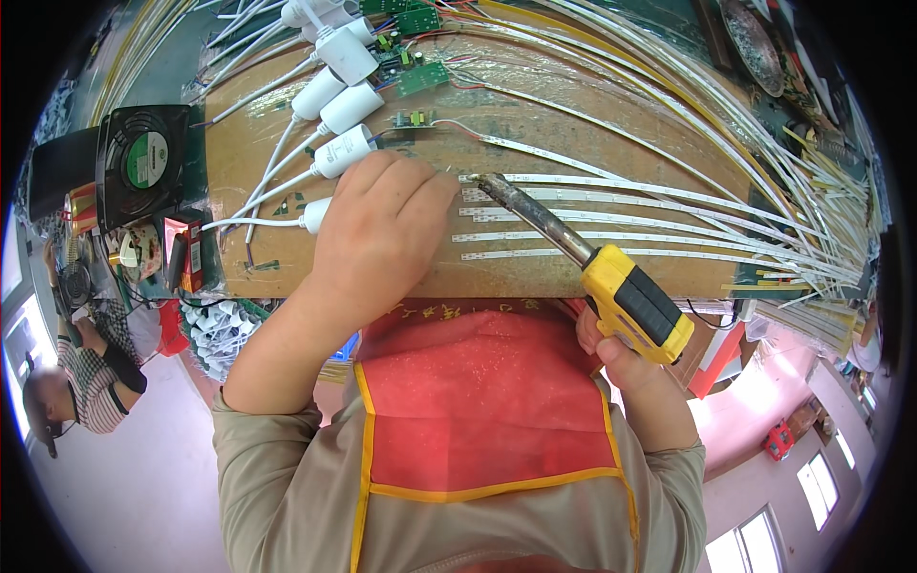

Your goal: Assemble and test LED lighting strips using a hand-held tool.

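My left hand (387,215) is closed over the near part of the board, its fingertips turned down by the left ends of several white LED strips (611,181). What the fingers pinch is hidden under the hand. A white plastic cap (315,216) with a white cable shows beside the knuckles. In my right hand (611,349) is a yellow and black soldering iron (638,301). Its dark tip meets the end of the topmost loose strip, close to my left fingertips. Just beyond, a small green circuit board (414,120) is wired between another white cap (344,151) and a strip.
A black fan (143,164) stands at the board's left, near a small red box (183,250). More white caps (346,53) and green boards (420,79) lie at the far side. Strip ends bunch at the right (841,239). A person (91,377) works at the far left.
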The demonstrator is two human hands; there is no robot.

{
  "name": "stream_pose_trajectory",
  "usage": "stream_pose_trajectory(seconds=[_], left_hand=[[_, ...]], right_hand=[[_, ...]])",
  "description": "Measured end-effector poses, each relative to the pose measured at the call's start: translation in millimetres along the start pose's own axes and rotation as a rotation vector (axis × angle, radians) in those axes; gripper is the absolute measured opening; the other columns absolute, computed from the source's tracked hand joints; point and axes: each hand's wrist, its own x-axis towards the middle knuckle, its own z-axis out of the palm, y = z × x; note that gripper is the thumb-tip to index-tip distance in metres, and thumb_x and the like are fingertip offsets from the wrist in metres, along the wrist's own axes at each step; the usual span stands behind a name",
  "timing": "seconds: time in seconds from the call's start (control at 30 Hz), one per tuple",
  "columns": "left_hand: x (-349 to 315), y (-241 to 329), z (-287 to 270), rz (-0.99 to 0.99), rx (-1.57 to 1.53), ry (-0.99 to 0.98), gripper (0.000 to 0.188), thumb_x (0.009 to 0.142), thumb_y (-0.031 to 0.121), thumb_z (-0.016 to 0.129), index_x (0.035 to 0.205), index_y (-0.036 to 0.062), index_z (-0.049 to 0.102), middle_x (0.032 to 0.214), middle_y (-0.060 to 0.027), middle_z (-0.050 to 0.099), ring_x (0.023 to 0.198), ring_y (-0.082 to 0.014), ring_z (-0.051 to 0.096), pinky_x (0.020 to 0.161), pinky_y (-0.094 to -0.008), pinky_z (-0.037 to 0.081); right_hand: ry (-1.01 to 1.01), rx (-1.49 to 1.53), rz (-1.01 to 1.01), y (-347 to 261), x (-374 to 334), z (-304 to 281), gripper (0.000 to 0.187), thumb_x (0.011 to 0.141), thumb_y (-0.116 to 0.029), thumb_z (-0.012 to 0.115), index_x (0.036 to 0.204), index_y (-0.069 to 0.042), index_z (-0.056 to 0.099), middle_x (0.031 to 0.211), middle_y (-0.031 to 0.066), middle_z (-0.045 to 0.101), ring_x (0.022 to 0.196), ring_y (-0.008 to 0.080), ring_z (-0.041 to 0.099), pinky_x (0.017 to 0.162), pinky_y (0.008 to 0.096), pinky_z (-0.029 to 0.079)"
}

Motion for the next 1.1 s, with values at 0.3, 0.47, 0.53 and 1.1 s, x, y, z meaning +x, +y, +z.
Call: stream_pose_trajectory(seconds=[0.3, 0.47, 0.53, 1.1], left_hand=[[1, 0, -2, -0.014, -0.013, -0.018, 0.026, 0.076, -0.001, 0.073, 0.101, 0.007, 0.069, 0.095, -0.0077, 0.065, 0.087, -0.0295, 0.063, 0.078, -0.0411, 0.053], [2, 1, -2, -0.025, -0.008, -0.032, 0.026, 0.076, 0.0, 0.073, 0.1, 0.0075, 0.069, 0.094, -0.0073, 0.066, 0.087, -0.0293, 0.063, 0.078, -0.0409, 0.053], [2, 1, -3, -0.033, -0.006, -0.028, 0.025, 0.076, 0.0, 0.073, 0.1, 0.0077, 0.069, 0.094, -0.0072, 0.066, 0.087, -0.0293, 0.063, 0.078, -0.0408, 0.053], [10, 5, -13, -0.12, -0.083, -0.099, 0.018, 0.083, 0.003, 0.069, 0.101, 0.0056, 0.07, 0.095, -0.0101, 0.067, 0.088, -0.0322, 0.063, 0.081, -0.043, 0.052]], right_hand=[[-0.03, 0.024, 0.047, -4, 0, -2, 0.026, 0.089, -0.026, 0.079, 0.094, -0.006, 0.063, 0.078, 0.0021, 0.061, 0.067, 0.014, 0.057, 0.06, 0.0302, 0.046], [-0.043, 0.044, 0.083, -6, -1, -3, 0.026, 0.09, -0.027, 0.077, 0.095, -0.006, 0.063, 0.079, 0.0008, 0.06, 0.07, 0.0133, 0.056, 0.061, 0.0307, 0.046], [-0.049, 0.035, 0.097, -7, -2, -4, 0.025, 0.091, -0.027, 0.077, 0.096, -0.006, 0.064, 0.08, 0.0006, 0.06, 0.071, 0.013, 0.057, 0.062, 0.0308, 0.046], [-0.036, 0.021, 0.097, -7, -4, -3, 0.023, 0.091, -0.024, 0.075, 0.1, -0.006, 0.064, 0.085, 0.0011, 0.061, 0.075, 0.0134, 0.057, 0.065, 0.0308, 0.047]])
